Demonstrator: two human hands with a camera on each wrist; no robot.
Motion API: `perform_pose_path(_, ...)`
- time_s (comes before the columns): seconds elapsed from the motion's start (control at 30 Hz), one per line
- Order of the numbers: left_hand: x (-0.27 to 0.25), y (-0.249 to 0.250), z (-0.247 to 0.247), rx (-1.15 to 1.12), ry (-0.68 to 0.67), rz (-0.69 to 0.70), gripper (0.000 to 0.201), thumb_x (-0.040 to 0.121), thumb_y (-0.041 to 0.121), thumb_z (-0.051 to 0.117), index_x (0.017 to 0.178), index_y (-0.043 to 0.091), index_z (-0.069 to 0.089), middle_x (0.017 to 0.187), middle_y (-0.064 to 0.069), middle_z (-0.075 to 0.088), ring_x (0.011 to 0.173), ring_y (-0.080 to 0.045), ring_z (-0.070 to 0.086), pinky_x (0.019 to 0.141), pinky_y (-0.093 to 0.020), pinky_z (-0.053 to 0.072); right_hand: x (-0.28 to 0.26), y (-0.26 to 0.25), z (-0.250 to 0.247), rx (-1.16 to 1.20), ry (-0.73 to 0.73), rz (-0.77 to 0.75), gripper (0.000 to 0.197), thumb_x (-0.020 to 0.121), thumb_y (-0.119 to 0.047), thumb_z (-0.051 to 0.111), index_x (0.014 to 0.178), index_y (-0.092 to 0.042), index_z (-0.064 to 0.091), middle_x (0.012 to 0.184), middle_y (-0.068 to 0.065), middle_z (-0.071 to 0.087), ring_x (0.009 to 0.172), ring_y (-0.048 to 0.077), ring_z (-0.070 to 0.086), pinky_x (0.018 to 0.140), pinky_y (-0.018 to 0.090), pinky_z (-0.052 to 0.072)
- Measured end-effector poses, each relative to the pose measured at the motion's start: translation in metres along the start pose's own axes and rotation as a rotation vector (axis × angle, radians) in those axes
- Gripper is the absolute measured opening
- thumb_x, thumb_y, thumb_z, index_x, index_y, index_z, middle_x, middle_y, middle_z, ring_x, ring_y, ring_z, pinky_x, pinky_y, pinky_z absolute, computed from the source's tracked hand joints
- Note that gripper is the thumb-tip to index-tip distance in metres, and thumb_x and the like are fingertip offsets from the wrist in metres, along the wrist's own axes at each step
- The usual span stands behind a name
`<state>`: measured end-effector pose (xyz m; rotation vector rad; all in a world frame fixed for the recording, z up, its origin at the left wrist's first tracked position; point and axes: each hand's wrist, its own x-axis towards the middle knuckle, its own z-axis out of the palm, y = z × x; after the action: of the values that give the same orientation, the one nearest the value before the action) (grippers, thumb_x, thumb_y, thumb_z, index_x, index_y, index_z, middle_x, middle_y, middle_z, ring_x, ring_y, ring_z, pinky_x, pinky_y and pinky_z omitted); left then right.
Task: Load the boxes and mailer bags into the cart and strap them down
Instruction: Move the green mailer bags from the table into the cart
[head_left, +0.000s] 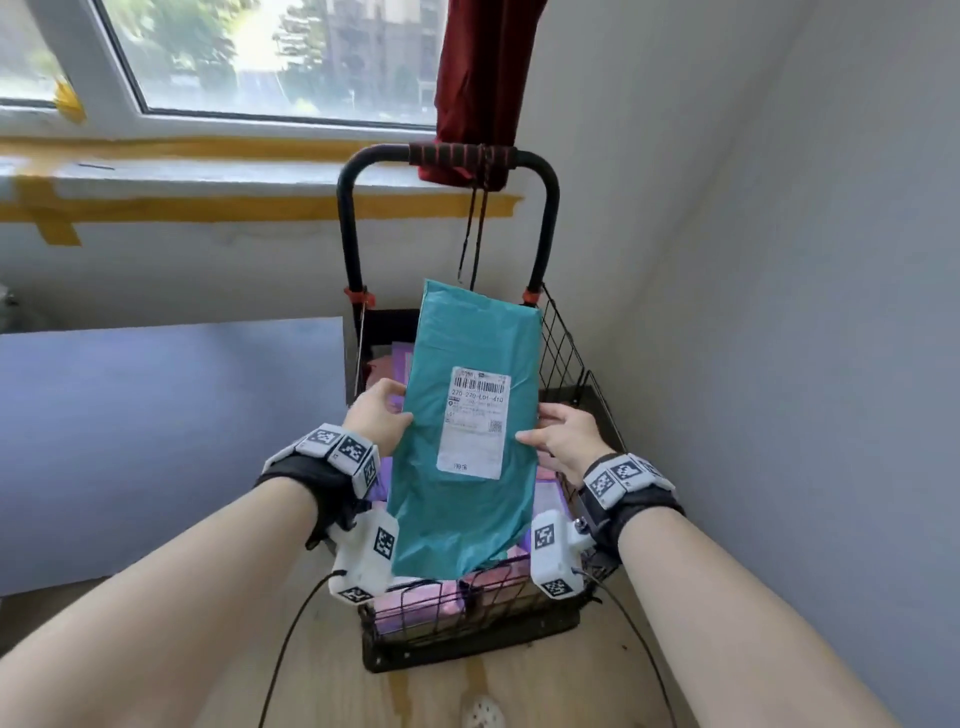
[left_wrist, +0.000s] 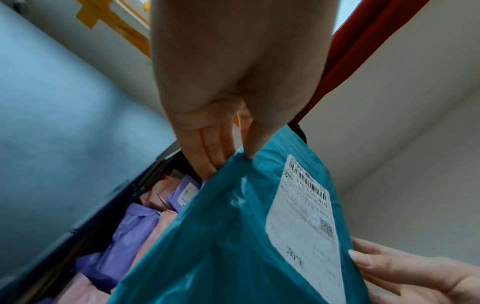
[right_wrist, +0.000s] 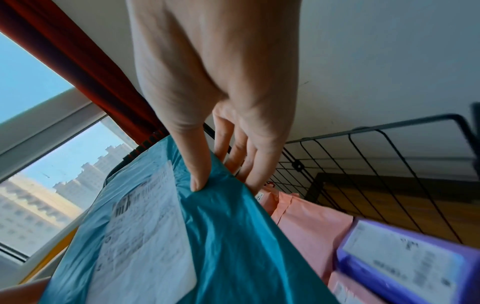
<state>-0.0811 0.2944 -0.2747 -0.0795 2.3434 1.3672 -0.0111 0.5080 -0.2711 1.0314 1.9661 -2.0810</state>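
A teal mailer bag (head_left: 470, 426) with a white shipping label hangs lengthwise above the black wire cart (head_left: 569, 358). My left hand (head_left: 382, 415) pinches its left edge, thumb on top and fingers underneath; the left wrist view shows the same left hand (left_wrist: 228, 148) pinching that teal mailer bag (left_wrist: 228, 236). My right hand (head_left: 558, 431) pinches the right edge the same way, as the right hand (right_wrist: 223, 164) does on the teal mailer bag (right_wrist: 233, 236) in the right wrist view. Pink and purple mailer bags (head_left: 441, 597) lie in the cart below.
The cart's handle (head_left: 462, 156) has a cord wound round it, with a dark red curtain (head_left: 483, 67) hanging just behind. A white wall (head_left: 779, 312) stands close on the right, a blue panel (head_left: 156, 441) on the left. Wooden floor (head_left: 519, 696) lies in front.
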Motion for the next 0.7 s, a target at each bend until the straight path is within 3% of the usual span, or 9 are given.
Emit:
perform_pose_path(0.13, 0.039, 0.013, 0.049, -0.04, 0.031, -0.066, 0.031, 0.084, 0.006, 0.061, 0.113, 0.015, 0.053, 0.106, -0.017, 0.065, 0.088, -0.032, 0.067, 0.079, -0.048, 0.057, 0.055, -0.018, -0.04, -0.115, -0.036, 0.038, 0.061, 0.078, 0.016, 0.063, 0.134, -0.002, 0.046, 0.124, 0.019, 0.058, 0.1, 0.027, 0.059, 0.064, 0.033, 0.053)
perform_pose_path(0.27, 0.076, 0.006, 0.087, -0.069, 0.014, -0.168, 0.032, 0.083, 0.003, 0.064, 0.112, 0.012, 0.052, 0.105, -0.021, 0.064, 0.086, -0.035, 0.067, 0.079, -0.05, 0.057, 0.108, -0.013, -0.059, -0.207, -0.064, 0.109, 0.06, 0.079, 0.016, 0.063, 0.133, -0.004, 0.047, 0.112, 0.013, 0.061, 0.101, 0.027, 0.059, 0.08, 0.04, 0.053)
perform_pose_path(0.37, 0.105, -0.013, 0.11, -0.014, -0.03, -0.251, 0.025, 0.08, 0.004, 0.065, 0.096, 0.015, 0.051, 0.101, -0.023, 0.065, 0.09, -0.037, 0.067, 0.081, -0.05, 0.056, 0.145, 0.005, -0.066, -0.27, -0.059, 0.197, 0.059, 0.079, 0.016, 0.063, 0.131, -0.005, 0.048, 0.105, 0.01, 0.063, 0.099, 0.026, 0.06, 0.078, 0.039, 0.052)
perform_pose_path(0.47, 0.132, -0.037, 0.13, 0.051, -0.076, -0.352, 0.019, 0.081, 0.0, 0.064, 0.088, 0.013, 0.051, 0.087, -0.018, 0.061, 0.071, -0.034, 0.064, 0.075, -0.048, 0.058, 0.181, 0.033, -0.069, -0.346, -0.042, 0.286, 0.061, 0.076, 0.014, 0.066, 0.131, -0.007, 0.05, 0.117, 0.014, 0.064, 0.101, 0.026, 0.061, 0.071, 0.035, 0.052)
perform_pose_path(0.57, 0.155, -0.063, 0.145, 0.058, -0.129, -0.452, 0.016, 0.08, -0.007, 0.061, 0.086, 0.006, 0.056, 0.076, -0.017, 0.057, 0.055, -0.027, 0.057, 0.057, -0.037, 0.053, 0.211, 0.064, -0.069, -0.386, -0.029, 0.365, 0.064, 0.073, 0.013, 0.07, 0.13, -0.008, 0.051, 0.122, 0.012, 0.062, 0.108, 0.027, 0.06, 0.085, 0.041, 0.053)
perform_pose_path(0.7, 0.177, -0.088, 0.164, 0.098, -0.199, -0.533, 0.018, 0.078, -0.009, 0.063, 0.072, 0.007, 0.056, 0.063, -0.013, 0.057, 0.05, -0.022, 0.055, 0.055, -0.033, 0.053, 0.238, 0.096, -0.074, -0.437, -0.017, 0.451, 0.062, 0.073, 0.013, 0.07, 0.128, -0.008, 0.052, 0.12, 0.012, 0.062, 0.108, 0.029, 0.06, 0.09, 0.042, 0.053)
